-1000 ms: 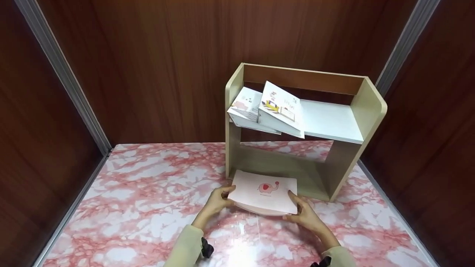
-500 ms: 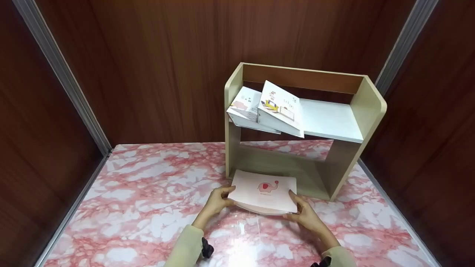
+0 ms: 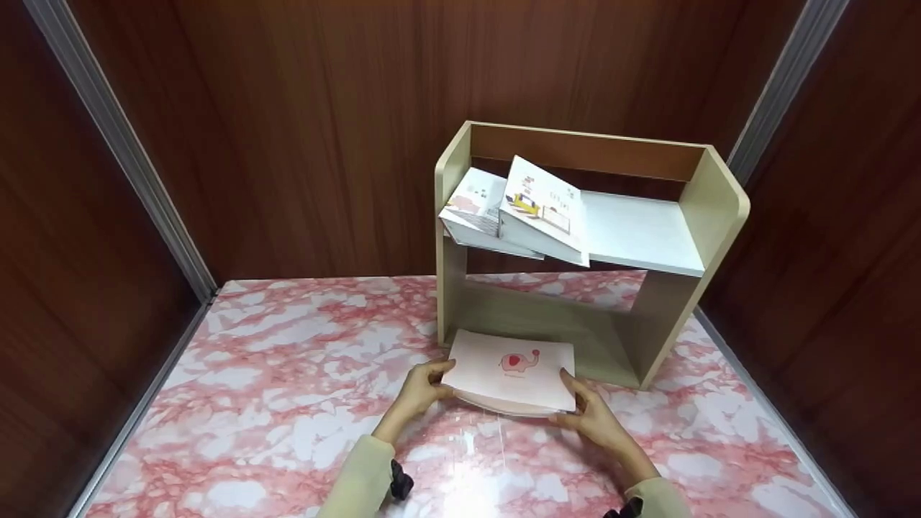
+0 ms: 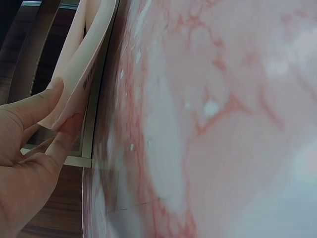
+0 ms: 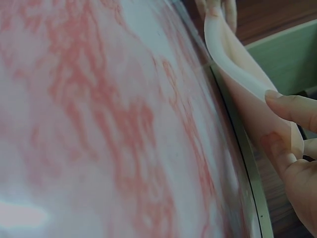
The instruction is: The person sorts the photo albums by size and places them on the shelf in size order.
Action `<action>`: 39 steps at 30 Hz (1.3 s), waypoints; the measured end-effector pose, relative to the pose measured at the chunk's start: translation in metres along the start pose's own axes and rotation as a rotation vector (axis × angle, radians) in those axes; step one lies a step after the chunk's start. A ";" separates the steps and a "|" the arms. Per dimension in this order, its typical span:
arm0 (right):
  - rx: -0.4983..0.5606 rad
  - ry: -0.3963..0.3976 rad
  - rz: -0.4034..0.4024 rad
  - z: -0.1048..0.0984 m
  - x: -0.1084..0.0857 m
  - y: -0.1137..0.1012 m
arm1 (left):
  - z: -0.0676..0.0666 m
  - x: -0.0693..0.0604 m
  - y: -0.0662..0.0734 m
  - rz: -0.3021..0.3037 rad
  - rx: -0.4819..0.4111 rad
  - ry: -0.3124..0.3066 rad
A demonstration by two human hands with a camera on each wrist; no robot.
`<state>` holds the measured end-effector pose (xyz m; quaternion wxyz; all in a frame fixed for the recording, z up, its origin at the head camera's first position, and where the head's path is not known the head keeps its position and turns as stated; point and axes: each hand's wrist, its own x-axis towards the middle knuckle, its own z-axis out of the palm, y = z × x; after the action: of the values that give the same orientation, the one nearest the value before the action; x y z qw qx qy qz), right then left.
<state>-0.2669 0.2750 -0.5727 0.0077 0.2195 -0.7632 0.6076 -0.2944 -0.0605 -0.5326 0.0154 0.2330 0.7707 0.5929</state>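
A pale pink notebook (image 3: 514, 388) with a red elephant on its cover lies at the front of the shelf's lower board in the head view. My left hand (image 3: 417, 392) pinches its left edge, thumb on top and fingers beneath. The opposite edge is gripped likewise by my right hand (image 3: 596, 421). In the left wrist view the notebook (image 4: 81, 82) bends, with its layers parted, and small dark print shows on its underside. From the right wrist, the notebook (image 5: 247, 94) also looks curved, its near corner between thumb and fingers.
A small two-tier wooden bookshelf (image 3: 712, 216) stands at the back right. On its upper board lean two white books, one with a pink picture (image 3: 475, 198) and one with a yellow picture (image 3: 547, 205). Dark wood panels surround the pink-marbled tabletop (image 3: 288, 374).
The notebook's front edge has sagged or shifted very slightly. Both hands keep their hold in nearly the same place; the shelf and books have not moved.
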 end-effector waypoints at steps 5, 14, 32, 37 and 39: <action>-0.007 0.005 -0.003 0.000 0.001 0.001 | 0.002 0.005 -0.017 0.014 0.013 0.038; -0.027 0.027 0.038 0.000 0.001 -0.001 | 0.002 0.007 -0.027 -0.009 0.050 0.030; -0.071 0.043 0.001 -0.001 0.004 0.002 | 0.004 0.013 -0.037 -0.003 0.078 0.068; -0.080 0.049 -0.024 -0.001 0.004 0.002 | 0.005 0.013 -0.037 -0.005 0.076 0.080; -0.094 0.051 -0.030 -0.001 0.004 0.003 | 0.005 0.013 -0.037 -0.030 0.070 0.076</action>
<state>-0.2713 0.2749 -0.5740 0.0464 0.2148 -0.7871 0.5763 -0.3173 -0.0580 -0.5650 -0.0133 0.1989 0.7945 0.5736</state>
